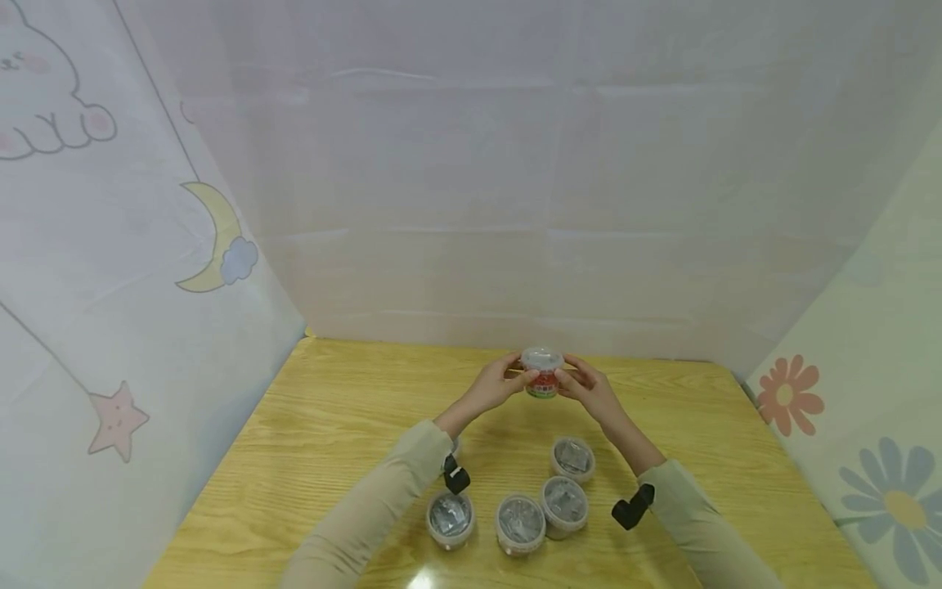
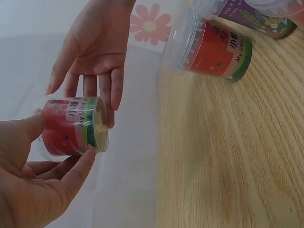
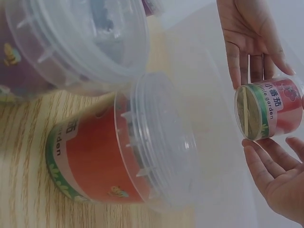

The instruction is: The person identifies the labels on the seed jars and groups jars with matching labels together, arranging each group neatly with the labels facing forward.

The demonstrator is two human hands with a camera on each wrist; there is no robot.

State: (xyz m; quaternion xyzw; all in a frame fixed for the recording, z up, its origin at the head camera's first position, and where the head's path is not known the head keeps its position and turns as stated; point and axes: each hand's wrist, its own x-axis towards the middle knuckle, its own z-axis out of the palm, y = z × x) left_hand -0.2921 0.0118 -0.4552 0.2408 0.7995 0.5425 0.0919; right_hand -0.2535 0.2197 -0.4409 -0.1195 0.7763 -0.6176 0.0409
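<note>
Above the far part of the table, both hands hold one small clear plastic jar [image 1: 542,380] between them, its lid up. It has a red label with green at the base; "My little garden" reads on it in the left wrist view. My left hand [image 1: 495,388] grips its left side, thumb in front and fingers behind. On the opposite side, my right hand [image 1: 593,397] holds it the same way. In the right wrist view, the clear bottom of the jar [image 3: 251,114] shows brown contents and a pale strip.
Nearer the body stand several similar lidded jars: one [image 1: 573,459] behind another [image 1: 564,503], a third [image 1: 520,522], and another [image 1: 450,519] by the left forearm. One more is mostly hidden by the left sleeve. The wooden table [image 1: 331,409] meets hanging cloth at its back and sides.
</note>
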